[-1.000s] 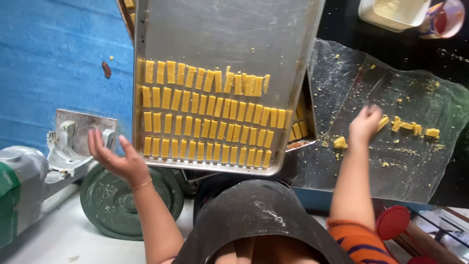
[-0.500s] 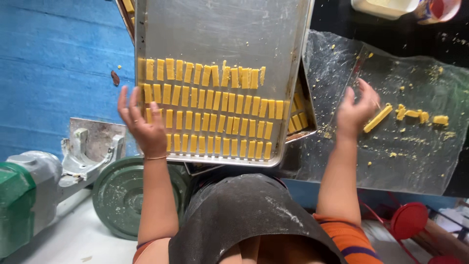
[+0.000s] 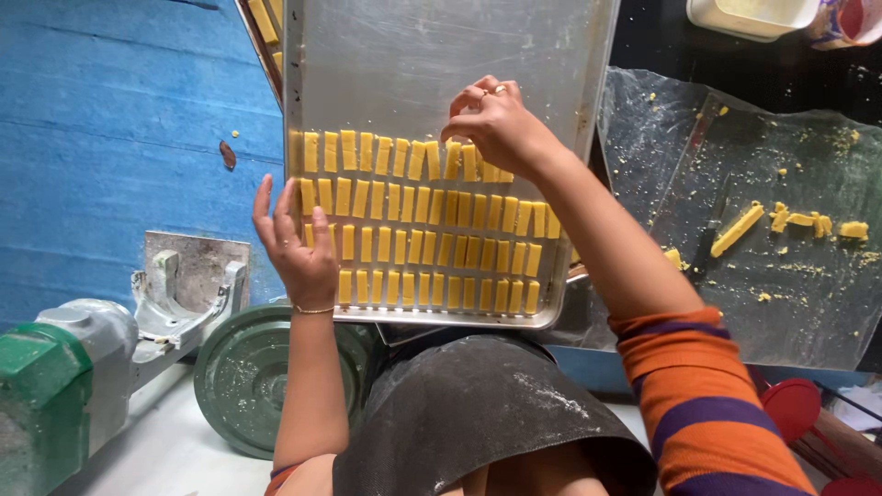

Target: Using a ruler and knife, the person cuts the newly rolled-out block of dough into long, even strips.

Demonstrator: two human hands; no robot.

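A metal baking tray (image 3: 441, 64) holds several rows of small yellow dough strips (image 3: 418, 230). My right hand (image 3: 494, 124) hovers over the top row near its right end, fingers pinched down onto the strips there; whether it grips one I cannot tell. My left hand (image 3: 299, 248) rests open against the tray's near left corner, fingers spread upward, touching the outer strips. My right arm wears an orange and purple striped sleeve (image 3: 707, 404).
A clear plastic sheet (image 3: 735, 165) at right carries a long dough strip (image 3: 737, 230), crumbs and small pieces. A green and grey machine (image 3: 101, 367) with a round green wheel (image 3: 243, 377) sits at lower left. A white container (image 3: 749, 14) is at top right. Red lids (image 3: 790, 409) lie at lower right.
My right hand left the plastic sheet and moved left onto the tray's top row. My left hand rose from beside the machine to the tray's left corner.
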